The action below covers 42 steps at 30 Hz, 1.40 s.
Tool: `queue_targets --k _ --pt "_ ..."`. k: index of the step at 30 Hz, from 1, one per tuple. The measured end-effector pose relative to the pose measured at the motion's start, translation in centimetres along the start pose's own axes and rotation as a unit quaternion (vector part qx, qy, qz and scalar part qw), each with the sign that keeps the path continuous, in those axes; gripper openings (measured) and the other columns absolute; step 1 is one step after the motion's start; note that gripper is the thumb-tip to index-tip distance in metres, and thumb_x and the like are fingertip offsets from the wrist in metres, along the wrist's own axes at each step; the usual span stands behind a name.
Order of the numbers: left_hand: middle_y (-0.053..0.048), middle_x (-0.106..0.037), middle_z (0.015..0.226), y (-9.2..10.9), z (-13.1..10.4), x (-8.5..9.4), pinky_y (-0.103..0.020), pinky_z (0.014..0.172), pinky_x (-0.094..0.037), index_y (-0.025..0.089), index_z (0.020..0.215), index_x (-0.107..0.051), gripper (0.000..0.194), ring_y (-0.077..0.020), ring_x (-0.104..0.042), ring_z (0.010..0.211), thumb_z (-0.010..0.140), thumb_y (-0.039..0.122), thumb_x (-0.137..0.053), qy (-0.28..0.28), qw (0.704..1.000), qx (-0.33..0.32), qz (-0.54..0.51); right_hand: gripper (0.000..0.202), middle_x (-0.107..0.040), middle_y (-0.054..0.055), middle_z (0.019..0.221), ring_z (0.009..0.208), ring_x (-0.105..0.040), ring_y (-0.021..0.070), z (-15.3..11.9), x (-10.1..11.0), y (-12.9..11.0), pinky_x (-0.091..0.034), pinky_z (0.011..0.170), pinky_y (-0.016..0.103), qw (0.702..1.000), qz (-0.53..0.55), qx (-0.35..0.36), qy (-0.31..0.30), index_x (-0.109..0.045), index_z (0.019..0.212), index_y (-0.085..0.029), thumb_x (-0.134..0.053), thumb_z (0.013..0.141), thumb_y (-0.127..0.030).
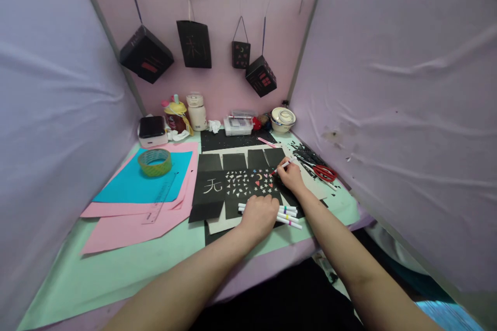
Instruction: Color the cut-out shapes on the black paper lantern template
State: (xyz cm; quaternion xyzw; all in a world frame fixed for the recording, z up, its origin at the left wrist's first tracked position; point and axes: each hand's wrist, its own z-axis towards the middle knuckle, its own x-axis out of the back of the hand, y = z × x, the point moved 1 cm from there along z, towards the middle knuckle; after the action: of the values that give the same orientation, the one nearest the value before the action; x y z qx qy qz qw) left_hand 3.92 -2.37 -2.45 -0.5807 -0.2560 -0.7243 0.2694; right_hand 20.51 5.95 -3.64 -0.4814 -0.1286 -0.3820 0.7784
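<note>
My right hand (290, 175) is closed round a white marker (285, 164), its red tip at the right edge of a patterned panel. The panel belongs to a black cut-out card (209, 207) with flaps along its top. It shows a white character on the left, small white cut shapes in the middle, and a moon, stars and red hearts on the right. My left hand (260, 215) is closed over several white markers (289, 221) with coloured bands, lying across the card's lower part. White board lies under the card.
Blue paper (128, 183), pink paper (120, 232), yellow tape roll (154, 162) and clear ruler (159, 201) lie left. Red-handled scissors (325, 173) and black scraps (306, 154) are right. Bottle (197, 114), plastic box (238, 125) and lidded bowl (282, 119) stand behind; black lanterns (147, 54) hang above.
</note>
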Motion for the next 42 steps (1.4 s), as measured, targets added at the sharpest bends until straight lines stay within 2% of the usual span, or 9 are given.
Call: queue_targets --k 14,42 --pt "-0.008 -0.058 0.078 -0.04 0.00 -0.24 -0.035 0.062 -0.037 0.015 0.078 -0.051 0.013 -0.0218 -0.055 0.070 0.081 0.011 -0.039 0.011 1.000 -0.001 0.003 0.008 -0.044 -0.004 0.051 0.050 -0.041 0.0119 -0.10 -0.01 0.05 -0.031 0.053 0.024 1.000 0.009 0.004 -0.015 -0.044 0.062 -0.020 -0.043 0.069 -0.023" --pt "-0.009 -0.058 0.079 0.06 -0.02 0.22 -0.034 0.063 -0.037 0.014 0.079 -0.051 0.012 -0.0217 -0.056 0.072 0.080 0.011 -0.040 -0.006 1.000 0.006 -0.002 0.009 -0.044 -0.004 0.050 0.050 -0.042 0.0129 -0.09 0.11 -0.01 -0.031 0.052 0.024 1.000 0.001 0.004 -0.020 -0.043 0.063 -0.021 -0.042 0.071 -0.025"
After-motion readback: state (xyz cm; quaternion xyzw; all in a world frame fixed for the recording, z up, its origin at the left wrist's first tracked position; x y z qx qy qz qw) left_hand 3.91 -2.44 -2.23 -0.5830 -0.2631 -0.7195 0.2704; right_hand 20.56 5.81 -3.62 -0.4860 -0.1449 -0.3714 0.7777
